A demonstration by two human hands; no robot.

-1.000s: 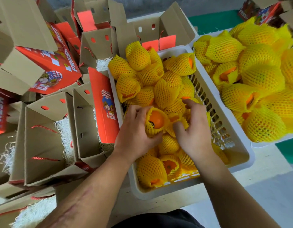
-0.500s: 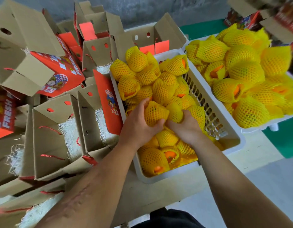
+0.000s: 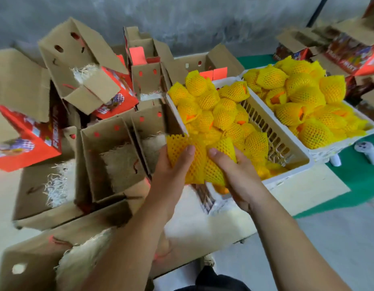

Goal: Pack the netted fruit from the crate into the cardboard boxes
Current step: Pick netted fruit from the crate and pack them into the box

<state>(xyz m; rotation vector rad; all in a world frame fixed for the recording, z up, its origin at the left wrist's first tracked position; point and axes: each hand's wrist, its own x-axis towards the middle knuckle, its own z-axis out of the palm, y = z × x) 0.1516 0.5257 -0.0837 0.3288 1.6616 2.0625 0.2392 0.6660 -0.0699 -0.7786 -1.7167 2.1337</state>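
Your hands lift netted fruit from the crate (image 3: 286, 181).
Left hand (image 3: 171, 171) and right hand (image 3: 234, 175) each grip one fruit (image 3: 199, 162), at 12 o'clock; soft foam net, likely bruisable, so cup its body.

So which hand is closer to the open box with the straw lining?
Left. The left hand holds netted fruit just right of the open box; the right hand, gripping more, sits farther right over the crate.

Two white crates (image 3: 286, 179) (image 3: 349, 141) hold netted fruit, one just beyond the hands and one farther off past the right hand (image 3: 238, 175), each piled too thickly to count. The two hands together hold two netted fruit (image 3: 181, 152) (image 3: 221, 150). Left of the left hand (image 3: 171, 173) stand about six open cardboard boxes (image 3: 116, 162), more blurred behind.
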